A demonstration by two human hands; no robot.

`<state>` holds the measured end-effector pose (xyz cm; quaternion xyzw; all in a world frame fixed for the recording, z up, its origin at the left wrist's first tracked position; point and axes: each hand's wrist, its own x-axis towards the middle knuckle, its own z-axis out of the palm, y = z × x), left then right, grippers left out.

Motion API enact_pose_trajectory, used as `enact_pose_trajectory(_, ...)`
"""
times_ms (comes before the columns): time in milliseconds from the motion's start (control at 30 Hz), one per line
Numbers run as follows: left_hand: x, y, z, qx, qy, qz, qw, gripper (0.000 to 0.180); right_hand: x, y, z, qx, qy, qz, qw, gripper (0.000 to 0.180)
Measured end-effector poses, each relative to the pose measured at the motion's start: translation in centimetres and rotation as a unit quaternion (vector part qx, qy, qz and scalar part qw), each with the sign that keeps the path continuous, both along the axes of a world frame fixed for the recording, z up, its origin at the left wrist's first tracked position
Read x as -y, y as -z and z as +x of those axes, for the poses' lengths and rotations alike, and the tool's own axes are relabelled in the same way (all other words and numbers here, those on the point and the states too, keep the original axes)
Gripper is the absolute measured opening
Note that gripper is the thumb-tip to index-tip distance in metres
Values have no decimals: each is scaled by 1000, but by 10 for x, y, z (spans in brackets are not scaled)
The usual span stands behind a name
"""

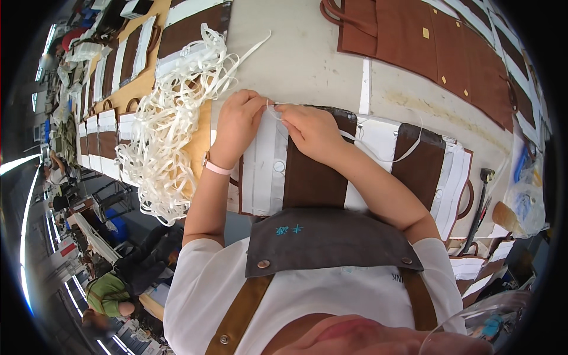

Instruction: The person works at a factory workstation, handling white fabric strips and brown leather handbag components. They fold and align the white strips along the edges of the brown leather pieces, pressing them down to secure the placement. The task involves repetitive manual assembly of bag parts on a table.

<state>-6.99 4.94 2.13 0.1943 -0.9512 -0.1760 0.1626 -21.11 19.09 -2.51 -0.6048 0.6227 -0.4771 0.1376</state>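
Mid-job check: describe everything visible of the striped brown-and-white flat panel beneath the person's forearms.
The striped brown-and-white flat panel lies flat on the pale worktop, its near edge partly hidden by the dark grey apron bib. Wide, dark-brown, leather-like bands alternate with white ones bearing small round discs. A curved brown handle projects at right. The left hand and right hand pinch a narrow white ribbon near its far edge; the ribbon loops over the panel.

Long white strip lights (18,164) are seen lit at far left, and a pale-topped bench (284,65) is set nearer
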Motion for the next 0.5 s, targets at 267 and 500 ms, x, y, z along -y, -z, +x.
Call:
enact_pose_trajectory(267,2,-3,4,7,-22,30,999,16,-4,-4,-1,-37,-30,31,998,7)
enact_pose_trajectory(500,4,0,3,38,-46,43,997,14,-4,-1,-1,-48,-39,1,998,15)
